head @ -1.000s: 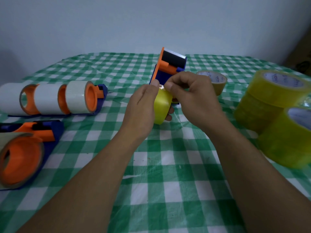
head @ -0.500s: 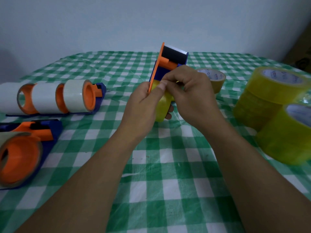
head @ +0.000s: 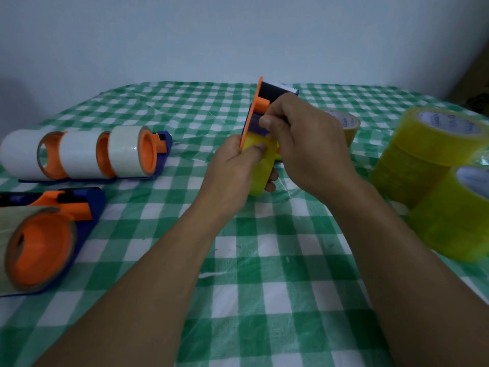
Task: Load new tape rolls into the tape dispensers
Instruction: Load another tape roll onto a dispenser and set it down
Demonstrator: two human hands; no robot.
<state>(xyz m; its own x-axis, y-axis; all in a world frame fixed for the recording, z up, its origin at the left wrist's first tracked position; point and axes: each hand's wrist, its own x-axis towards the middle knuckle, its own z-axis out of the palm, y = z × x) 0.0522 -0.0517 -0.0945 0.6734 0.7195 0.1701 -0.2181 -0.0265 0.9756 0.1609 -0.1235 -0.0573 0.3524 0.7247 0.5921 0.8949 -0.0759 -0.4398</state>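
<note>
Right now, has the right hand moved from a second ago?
Yes. The right hand has risen from the yellow roll up the dispenser, now covering more of the brown roll behind it.

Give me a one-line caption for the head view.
Left hand holds a dispenser carrying a yellow tape roll; right hand pinches its upper part.

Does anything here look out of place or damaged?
Nothing stands out. The left hand and right hand hold one dispenser with its yellow roll; loaded dispensers lie at left, spare yellow rolls sit at right.
</note>
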